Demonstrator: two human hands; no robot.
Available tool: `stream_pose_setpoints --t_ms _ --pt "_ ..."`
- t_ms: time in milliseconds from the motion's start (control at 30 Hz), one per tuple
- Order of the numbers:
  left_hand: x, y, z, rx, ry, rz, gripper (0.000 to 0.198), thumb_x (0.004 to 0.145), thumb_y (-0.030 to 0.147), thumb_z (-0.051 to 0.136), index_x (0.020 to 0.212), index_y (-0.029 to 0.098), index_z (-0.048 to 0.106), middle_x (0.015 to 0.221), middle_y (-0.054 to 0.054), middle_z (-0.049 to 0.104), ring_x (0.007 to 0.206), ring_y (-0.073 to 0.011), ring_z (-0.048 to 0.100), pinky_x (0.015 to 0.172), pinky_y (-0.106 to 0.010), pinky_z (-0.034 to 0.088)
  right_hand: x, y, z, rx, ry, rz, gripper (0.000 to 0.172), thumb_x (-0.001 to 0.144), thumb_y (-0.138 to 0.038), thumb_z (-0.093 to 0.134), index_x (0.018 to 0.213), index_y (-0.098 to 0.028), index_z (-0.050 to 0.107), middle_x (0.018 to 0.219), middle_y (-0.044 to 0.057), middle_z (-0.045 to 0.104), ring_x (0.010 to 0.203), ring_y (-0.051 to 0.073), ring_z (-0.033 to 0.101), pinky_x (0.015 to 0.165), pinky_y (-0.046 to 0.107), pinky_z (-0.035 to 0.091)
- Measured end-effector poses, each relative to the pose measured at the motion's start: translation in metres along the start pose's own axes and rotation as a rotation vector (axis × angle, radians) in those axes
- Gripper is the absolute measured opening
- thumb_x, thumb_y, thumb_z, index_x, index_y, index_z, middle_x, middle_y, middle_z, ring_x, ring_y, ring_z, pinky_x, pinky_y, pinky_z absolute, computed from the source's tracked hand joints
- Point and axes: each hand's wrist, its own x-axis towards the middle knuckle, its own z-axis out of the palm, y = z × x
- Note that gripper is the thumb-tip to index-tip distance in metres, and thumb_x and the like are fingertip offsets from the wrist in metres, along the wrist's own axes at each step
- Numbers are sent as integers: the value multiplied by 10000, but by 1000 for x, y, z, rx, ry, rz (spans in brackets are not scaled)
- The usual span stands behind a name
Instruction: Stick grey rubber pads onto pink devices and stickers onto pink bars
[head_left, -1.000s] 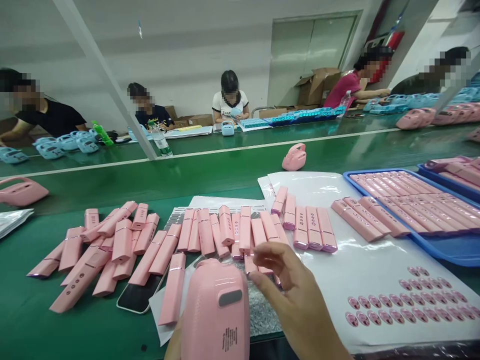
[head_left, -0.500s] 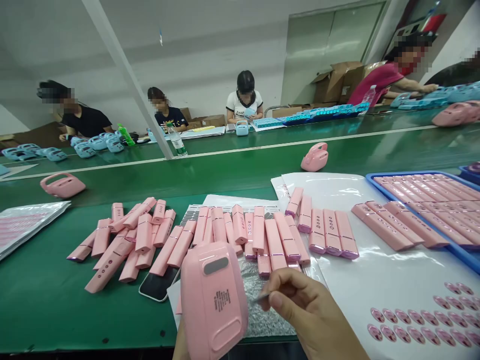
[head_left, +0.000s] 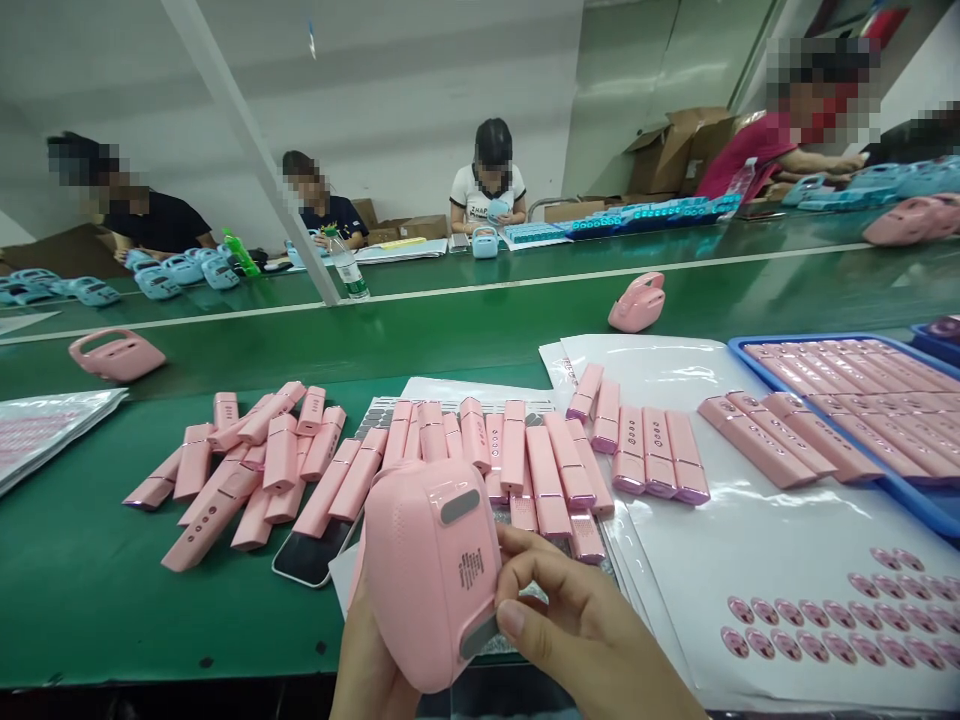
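Head view across a green workbench:
- Left hand: fingers curl around the underside of a rounded pink plastic device, gripping it above the near edge of the bench; the fingertips are hidden behind it.
- Right hand: fingers closed on the device's lower edge, at a narrow grey strip.
- Device back: tilted toward the viewer, with small printed text and a grey rectangular patch.
- Behind the device: slim pink oblong bars, loosely heaped and in rough rows; a black smartphone lies just to its left.
- Right of the hands: a glossy white sheet bearing round pink stickers, and a blue plastic tray packed with pink bars.
- Far side: seated co-workers, one in a white T-shirt, beside pale blue devices.
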Motion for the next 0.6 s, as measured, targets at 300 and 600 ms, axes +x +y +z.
stream_pose_setpoints --t_ms 300,600 --pt "-10 1 12 9 10 73 432 599 251 784 1016 196 682 959 -82 694 987 -371 604 762 -448 548 -2 2 5 -28 80 -16 256 733 -422 769 682 -204 644 1311 97 523 1086 247 576 789 306 470" --pt "-7 -5 2 60 67 112 618 419 241 845 1015 202 686 843 -78 697 807 -333 626 697 -457 552 -2 6 12 -76 112 -59 327 748 -490 719 685 -192 599 1351 139 508 1082 270 586 866 364 479"
